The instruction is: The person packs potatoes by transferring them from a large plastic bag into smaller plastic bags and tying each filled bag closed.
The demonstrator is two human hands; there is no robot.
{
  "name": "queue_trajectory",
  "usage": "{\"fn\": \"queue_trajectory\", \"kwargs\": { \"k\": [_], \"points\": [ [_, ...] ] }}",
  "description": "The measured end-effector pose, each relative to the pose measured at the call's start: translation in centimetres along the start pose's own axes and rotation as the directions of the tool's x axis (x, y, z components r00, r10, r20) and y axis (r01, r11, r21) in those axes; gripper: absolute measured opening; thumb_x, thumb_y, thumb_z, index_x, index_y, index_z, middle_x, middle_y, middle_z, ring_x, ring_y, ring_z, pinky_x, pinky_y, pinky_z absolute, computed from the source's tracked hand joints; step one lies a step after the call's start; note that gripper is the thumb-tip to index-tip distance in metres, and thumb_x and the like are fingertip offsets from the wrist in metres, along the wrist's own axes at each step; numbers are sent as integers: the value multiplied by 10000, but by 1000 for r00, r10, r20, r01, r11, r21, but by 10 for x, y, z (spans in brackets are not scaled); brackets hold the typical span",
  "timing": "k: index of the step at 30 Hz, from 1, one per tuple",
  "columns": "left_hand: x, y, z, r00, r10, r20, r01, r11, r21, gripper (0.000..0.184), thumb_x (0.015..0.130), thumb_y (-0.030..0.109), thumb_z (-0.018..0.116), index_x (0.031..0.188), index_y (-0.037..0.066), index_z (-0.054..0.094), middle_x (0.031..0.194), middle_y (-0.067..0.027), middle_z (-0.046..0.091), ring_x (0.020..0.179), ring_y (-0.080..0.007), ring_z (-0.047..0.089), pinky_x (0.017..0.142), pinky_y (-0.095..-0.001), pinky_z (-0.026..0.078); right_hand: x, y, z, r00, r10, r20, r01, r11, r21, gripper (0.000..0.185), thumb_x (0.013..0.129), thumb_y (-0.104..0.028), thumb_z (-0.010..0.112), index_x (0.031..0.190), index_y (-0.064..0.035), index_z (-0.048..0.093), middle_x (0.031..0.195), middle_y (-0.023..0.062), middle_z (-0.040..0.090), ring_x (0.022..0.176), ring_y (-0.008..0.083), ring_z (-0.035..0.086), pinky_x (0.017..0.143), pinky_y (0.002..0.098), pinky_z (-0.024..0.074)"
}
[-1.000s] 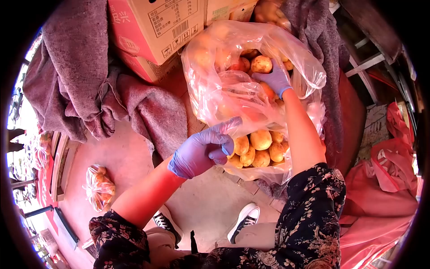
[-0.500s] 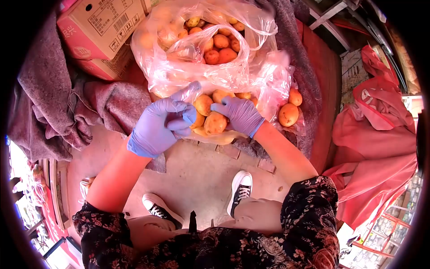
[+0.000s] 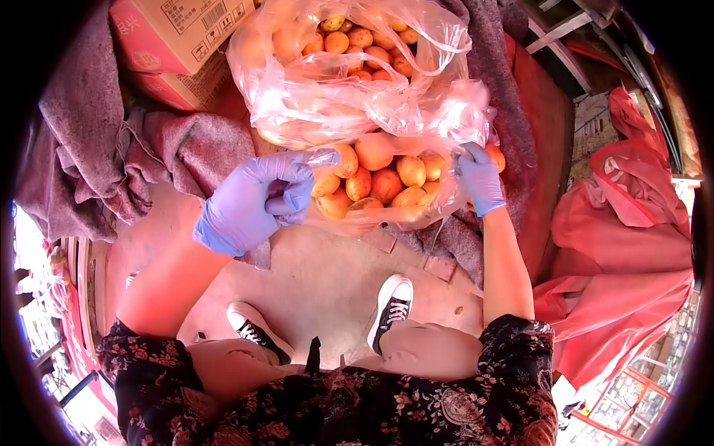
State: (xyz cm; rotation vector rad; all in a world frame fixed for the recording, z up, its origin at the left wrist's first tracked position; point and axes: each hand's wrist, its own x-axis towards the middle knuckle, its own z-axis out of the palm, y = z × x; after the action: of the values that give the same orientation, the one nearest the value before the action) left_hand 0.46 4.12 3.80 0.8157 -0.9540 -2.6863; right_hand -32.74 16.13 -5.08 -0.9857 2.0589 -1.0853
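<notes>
A clear plastic bag (image 3: 361, 225) of yellow-orange fruits (image 3: 385, 186), apricots by their look, hangs open in front of me. My left hand (image 3: 256, 199), in a blue glove, is closed on the bag's left edge, with its index finger stretched along the film. My right hand (image 3: 480, 178), gloved too, is at the bag's right side with bent fingers against the film; its fingertips are partly hidden. Just beside it lies a loose fruit (image 3: 495, 157). Behind, a larger clear bag (image 3: 312, 111) holds several more of these fruits (image 3: 357, 44).
Cardboard boxes (image 3: 175, 37) are stacked at the upper left. Grey-purple blankets (image 3: 193, 141) drape over the edge on the left and behind the bags. Red cloth (image 3: 625, 245) hangs at the right. My feet in black shoes (image 3: 390, 305) stand on the floor below.
My right hand has moved from the fruits in the front bag to its right side. More of the fruits inside now show. My left hand stays at the left edge.
</notes>
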Motion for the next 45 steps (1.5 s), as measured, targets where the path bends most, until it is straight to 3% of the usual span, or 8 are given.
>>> {"fn": "queue_trajectory", "kwargs": {
  "k": [5, 7, 17, 24, 31, 35, 42, 45],
  "points": [
    [-68, 13, -5, 998, 0, -57, 1, 1000, 23, 487, 785, 218, 549, 1202, -26, 481, 573, 54, 335, 495, -65, 311, 496, -219, 253, -34, -65, 13, 980, 186, -67, -110, 797, 594, 209, 782, 2, 399, 900, 5, 572, 710, 0, 517, 564, 79, 465, 526, 184, 387],
    [-100, 23, -7, 996, 14, -84, -15, 1000, -14, 691, 682, 230, 633, 1241, -98, 393, 550, 53, 346, 481, -63, 301, 489, -222, 225, -29, -74, 6, 962, 116, 247, -250, 734, 631, 179, 794, -42, 390, 883, -32, 545, 690, 29, 512, 537, 120, 492, 478, 226, 406],
    [-307, -78, -88, 738, 446, -507, -621, 743, -250, 923, 620, 225, 726, 1307, -127, 219, 646, 23, 465, 543, -63, 377, 526, -190, 261, -75, -173, 236, 533, 60, 844, -459, 858, 229, 118, 784, 10, 434, 820, -61, 521, 678, -14, 479, 521, 60, 429, 453, 190, 362],
    [-327, -142, -157, 307, 423, -852, -691, 715, 106, 814, 638, 243, 681, 1289, -91, 326, 662, 28, 403, 602, -74, 379, 621, -212, 297, -130, -224, 459, 351, -48, 935, -331, 928, 171, 154, 790, 22, 382, 806, -44, 521, 660, 1, 486, 505, 68, 431, 447, 197, 355],
    [-344, -141, -212, 149, 470, -870, -911, 408, 64, 697, 697, 176, 626, 1282, -58, 329, 737, 6, 467, 661, -76, 410, 653, -178, 318, -149, -239, 563, 296, -278, 914, -190, 920, 342, 147, 778, 44, 409, 789, -31, 535, 679, 25, 528, 586, 90, 499, 564, 211, 436],
    [-356, -135, -226, 246, 323, -914, -852, 522, -44, 585, 778, 119, 524, 1307, -29, 322, 872, -51, 575, 756, -97, 504, 713, -193, 371, -132, -235, 570, 285, -401, 871, -40, 902, 429, 145, 786, 40, 408, 769, -30, 534, 685, 20, 536, 619, 91, 513, 650, 224, 447],
    [-382, -146, -251, 683, 59, -728, -730, 107, -675, 436, 815, -19, 381, 1250, -45, 372, 1147, -219, 517, 854, -234, 599, 862, -379, 494, -119, -222, 550, 78, -97, 992, -624, 772, 125, 361, 804, -73, 380, 1135, -13, 511, 843, 142, 605, 653, 214, 606, 536, 303, 499],
    [-366, -159, -265, 759, 120, -640, -626, 404, -667, 369, 850, -21, 335, 1209, -22, 418, 1112, -201, 534, 961, -250, 586, 794, -350, 517, -120, -220, 548, 7, 16, 1000, -627, 779, -8, 333, 875, -99, 425, 1192, -41, 508, 833, 134, 626, 542, 178, 597, 414, 236, 449]
  ]
}}
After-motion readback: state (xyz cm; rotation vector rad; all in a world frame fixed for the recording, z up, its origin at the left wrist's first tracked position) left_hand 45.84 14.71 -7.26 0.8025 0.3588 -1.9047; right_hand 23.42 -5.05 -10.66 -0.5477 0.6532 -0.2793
